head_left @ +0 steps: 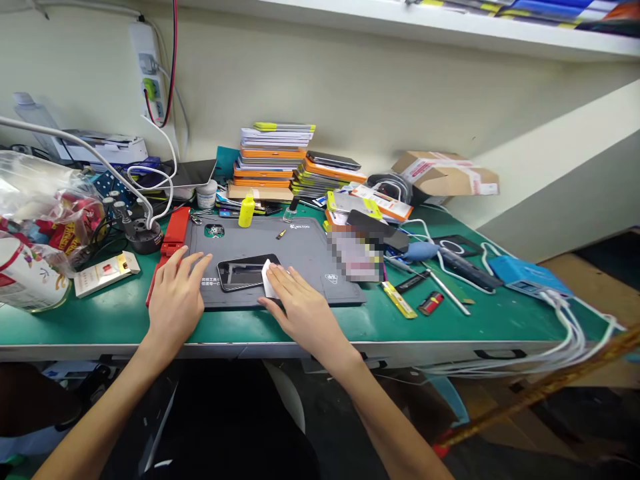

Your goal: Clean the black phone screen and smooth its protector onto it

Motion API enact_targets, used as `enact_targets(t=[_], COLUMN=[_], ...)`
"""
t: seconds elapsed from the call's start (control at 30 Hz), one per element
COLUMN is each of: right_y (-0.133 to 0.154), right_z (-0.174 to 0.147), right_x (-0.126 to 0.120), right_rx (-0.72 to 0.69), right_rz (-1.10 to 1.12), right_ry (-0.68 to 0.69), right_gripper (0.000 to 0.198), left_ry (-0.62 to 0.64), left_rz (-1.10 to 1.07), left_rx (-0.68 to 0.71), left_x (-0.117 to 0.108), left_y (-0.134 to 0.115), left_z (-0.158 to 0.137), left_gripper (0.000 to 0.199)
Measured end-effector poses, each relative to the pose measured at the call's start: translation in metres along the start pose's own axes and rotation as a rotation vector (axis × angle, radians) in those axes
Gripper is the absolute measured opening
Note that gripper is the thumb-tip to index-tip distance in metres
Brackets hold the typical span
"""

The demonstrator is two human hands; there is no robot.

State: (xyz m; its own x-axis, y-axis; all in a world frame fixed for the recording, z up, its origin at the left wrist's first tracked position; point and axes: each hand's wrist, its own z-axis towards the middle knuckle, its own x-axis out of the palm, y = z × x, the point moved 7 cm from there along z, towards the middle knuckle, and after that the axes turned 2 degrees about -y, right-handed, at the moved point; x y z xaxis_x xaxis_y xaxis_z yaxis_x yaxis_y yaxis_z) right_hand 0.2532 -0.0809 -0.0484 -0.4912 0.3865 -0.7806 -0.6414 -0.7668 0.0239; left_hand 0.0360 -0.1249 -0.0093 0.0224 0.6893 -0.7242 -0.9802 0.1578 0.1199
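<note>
A black smartphone (242, 274) lies face up on a dark grey work mat (313, 247). My right hand (305, 308) presses a folded white wipe (269, 280) against the right end of its screen, fingers flat together and thumb toward me. My left hand (176, 300) is at the mat's left edge, fingers spread, apart from the phone and holding nothing that I can see. Just beyond its fingertips is a red tool or holder (176, 230). Farther back on the mat are a yellow bottle (247, 212) and a tiny brass-coloured part (281, 234).
Behind the mat rise stacks of boxed screens (273, 160). To the right are a yellow packet (399, 300), a red lighter (431, 303) and a blue charger (520, 273) with white cables. A cigarette pack (105, 275) and a tin (30, 273) stand left on the green bench (107, 319).
</note>
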Motion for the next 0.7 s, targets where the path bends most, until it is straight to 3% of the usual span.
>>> enact_targets(t=[0.13,0.3,0.4,0.6,0.7], right_y=[-0.009,-0.023,-0.032,-0.035,-0.044], right_z=[-0.009,-0.001,0.006,0.001,-0.004], right_x=[-0.003,0.005,0.012,0.009,0.000], right_rx=[0.000,0.042,0.058,0.086,0.060], right_rz=[0.007,0.037,0.071,0.061,0.171], right_ry=[0.016,0.062,0.104,0.049,0.014], right_gripper=[0.058,0.061,0.065,0.047,0.045], left_ry=[-0.005,-0.052,-0.066,0.013,0.053], left_rz=[-0.006,-0.026,0.019,0.005,0.012], left_rx=[0.036,0.075,0.082,0.202,0.241], left_x=[-0.001,-0.007,-0.008,-0.001,0.002], left_y=[0.000,-0.008,-0.013,-0.023,-0.024], left_z=[-0.002,0.002,0.005,0.008,0.006], left_gripper=[0.065,0.039,0.034,0.044,0.042])
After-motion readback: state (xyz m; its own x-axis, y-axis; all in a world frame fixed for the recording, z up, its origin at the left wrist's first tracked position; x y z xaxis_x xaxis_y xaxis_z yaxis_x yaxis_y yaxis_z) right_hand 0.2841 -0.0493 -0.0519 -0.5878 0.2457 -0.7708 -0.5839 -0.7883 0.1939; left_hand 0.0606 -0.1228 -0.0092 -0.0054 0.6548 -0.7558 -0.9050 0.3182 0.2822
